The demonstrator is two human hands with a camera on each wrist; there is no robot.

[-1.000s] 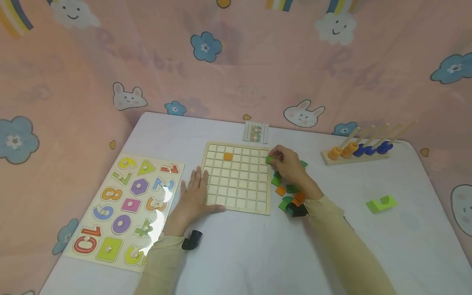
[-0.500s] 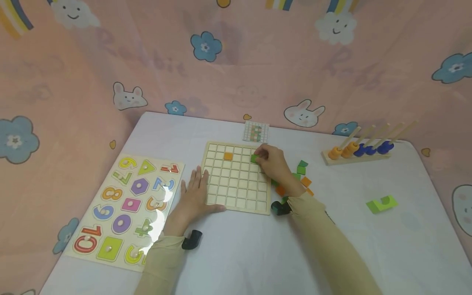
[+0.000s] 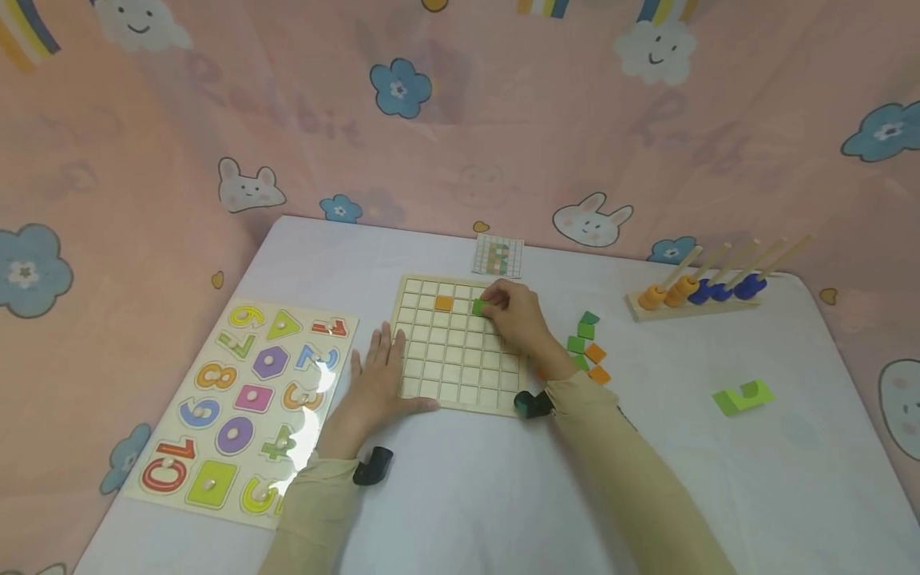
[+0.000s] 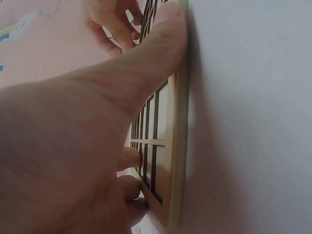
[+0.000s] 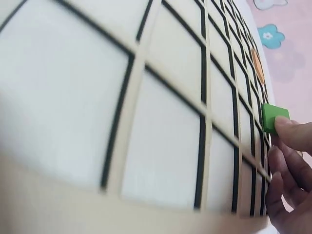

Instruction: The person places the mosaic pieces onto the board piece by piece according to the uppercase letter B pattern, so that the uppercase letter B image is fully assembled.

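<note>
A wooden grid board (image 3: 454,354) lies on the table, with one orange square tile (image 3: 444,303) in a cell of its second row. My right hand (image 3: 516,315) pinches a green square tile (image 5: 275,117) between thumb and fingers over the upper part of the board, right of the orange tile. In the right wrist view the green tile looks tilted at the cells. My left hand (image 3: 377,383) rests at the board's left edge with fingers straight; its thumb lies along the near edge, seen also in the left wrist view. Loose green and orange tiles (image 3: 576,344) lie right of the board, partly behind the right forearm.
A small pattern card (image 3: 498,256) lies behind the board. To the left is a number-and-shape knob puzzle (image 3: 271,363). A bead stacker with pegs (image 3: 693,299) stands at back right, and a light green notched block (image 3: 743,398) lies nearer.
My right hand has carried the green tile leftward from beyond the board's right edge to over its upper cells, uncovering more loose tiles. My left hand stays in place.
</note>
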